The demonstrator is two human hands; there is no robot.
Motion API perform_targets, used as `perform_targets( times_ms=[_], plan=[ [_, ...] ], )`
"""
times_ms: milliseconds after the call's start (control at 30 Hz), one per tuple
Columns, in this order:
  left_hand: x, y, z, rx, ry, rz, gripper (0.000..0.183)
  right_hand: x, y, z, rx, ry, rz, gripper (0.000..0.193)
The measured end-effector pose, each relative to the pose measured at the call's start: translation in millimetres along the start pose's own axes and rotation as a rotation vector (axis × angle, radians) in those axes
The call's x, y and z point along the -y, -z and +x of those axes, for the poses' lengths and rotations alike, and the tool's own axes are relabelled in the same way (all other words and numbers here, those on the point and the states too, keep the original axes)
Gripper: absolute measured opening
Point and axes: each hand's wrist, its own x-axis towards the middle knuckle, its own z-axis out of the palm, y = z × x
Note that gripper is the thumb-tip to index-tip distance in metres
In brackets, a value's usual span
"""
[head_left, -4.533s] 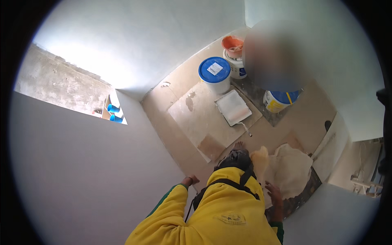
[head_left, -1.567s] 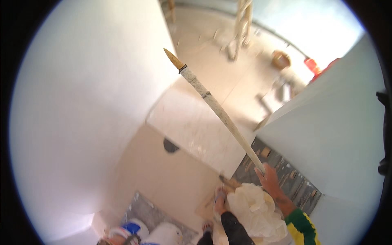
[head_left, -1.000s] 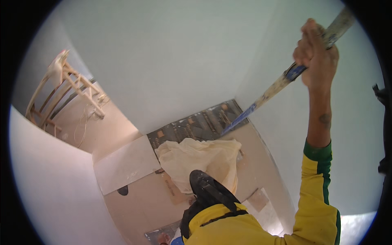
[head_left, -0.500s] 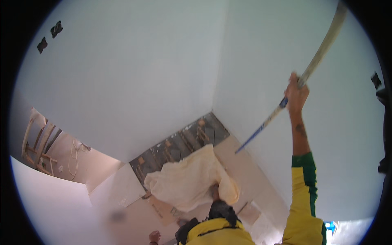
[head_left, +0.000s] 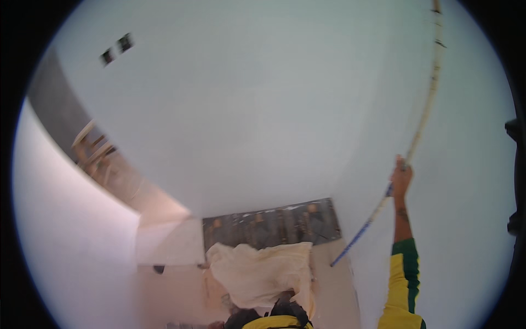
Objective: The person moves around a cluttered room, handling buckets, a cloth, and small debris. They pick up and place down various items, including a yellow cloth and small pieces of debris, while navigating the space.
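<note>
My right hand (head_left: 402, 174) is closed round a long pole (head_left: 433, 90), with my arm stretched out on the right. Below the hand, the pole's blue-marked lower end (head_left: 359, 237) slants down and left toward the floor. Its upper part rises past the top of the view, so whatever is at its far end is hidden. Of my left hand (head_left: 217, 325) only a blurred bit shows at the lower edge, and its fingers cannot be made out.
A cream cloth (head_left: 260, 271) lies in front of my feet, beside a dark patterned panel (head_left: 271, 225) along the wall's foot. Pale walls (head_left: 246, 120) meet in a corner. Wooden furniture (head_left: 96, 148) stands at left, beyond an opening. Two dark wall boxes (head_left: 125, 43) sit at upper left.
My right hand has moved lower in the view, with the pole still in it and now standing steeper. The view has turned, and my left hand has nearly left it.
</note>
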Motion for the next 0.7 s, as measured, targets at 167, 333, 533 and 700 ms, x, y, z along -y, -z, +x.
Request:
perform_targets(
  times_ms=[167,333,533,700],
  plan=[
    [-5,-6,-33,-0.148,0.152,0.234,0.028,-26,-71,66,0.063,-0.07,0.052,0.049],
    [-39,-29,-45,-0.39,0.065,0.052,0.021,-53,-97,98,0.091,0.036,-0.168,0.047],
    [-75,-76,-68,-0.483,0.241,0.086,0.019,-118,-111,139,0.113,0.178,-0.437,0.052],
    [-43,-99,-83,-0.39,0.235,0.079,0.024,-151,-105,165,0.06,0.21,-0.674,0.051]
  ],
)
